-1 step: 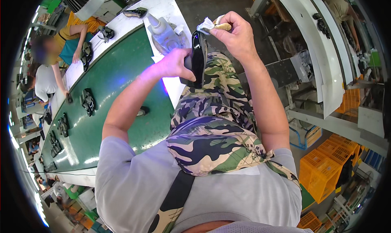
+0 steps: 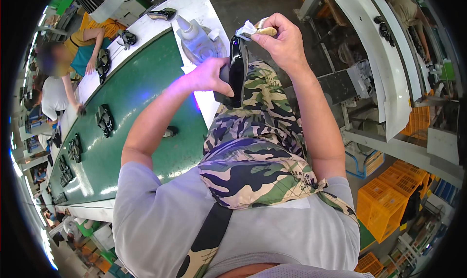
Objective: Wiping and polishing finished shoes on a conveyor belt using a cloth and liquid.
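Observation:
My left hand (image 2: 211, 78) is closed around a shiny black shoe (image 2: 237, 64), which it holds upright over my lap with the narrow end up. In my right hand (image 2: 283, 39), finger and thumb pinch a wadded white cloth (image 2: 247, 30) with a tan, rounded piece beside it. The cloth touches the top end of the shoe. Just left of the shoe, a translucent squeeze bottle (image 2: 192, 35) with a pointed nozzle stands in a round clear dish on the white tabletop edge.
A green conveyor belt (image 2: 141, 95) carries several black shoes (image 2: 104, 121). White ledges border it, with another black shoe (image 2: 161, 14) on top. Two people work across the belt. On the right are a white curved shelf (image 2: 369, 49) and yellow crates (image 2: 384, 205).
My hands, the shoe and the cloth are almost unmoved. Across the belt, a co-worker's hand has shifted slightly.

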